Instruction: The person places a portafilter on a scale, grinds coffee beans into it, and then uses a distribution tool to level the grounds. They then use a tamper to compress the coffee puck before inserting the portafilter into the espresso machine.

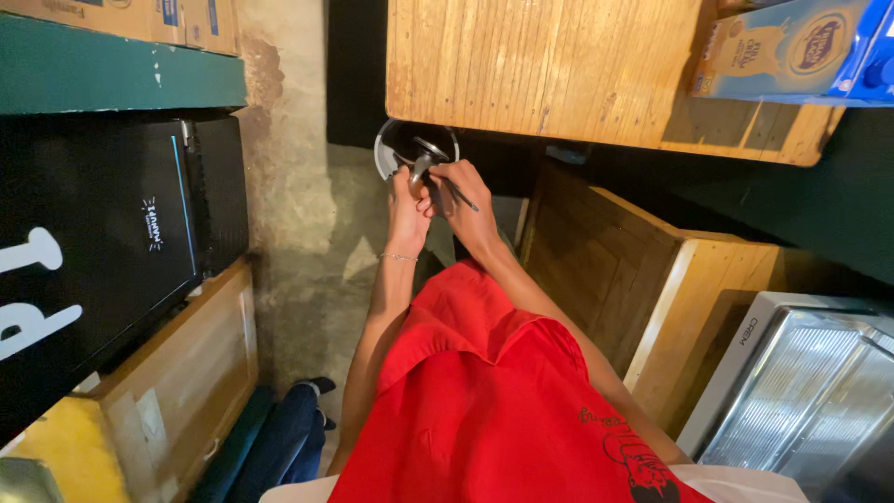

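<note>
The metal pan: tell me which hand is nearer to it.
Left. The left hand grips the handle of the metal pan; the right hand sits just beside, holding a thin dark rod.

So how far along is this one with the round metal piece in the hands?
Nothing looks finished from this view. In hand: the left hand and right hand are closed together on a round metal piece with a dark slim tool at the wooden table's edge. The joining point is hidden by the fingers, so what is left cannot be told.

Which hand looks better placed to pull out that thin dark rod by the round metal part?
Probably the right hand: it seems to grip the thin dark rod already. The left hand is busy at the round metal part.
</note>
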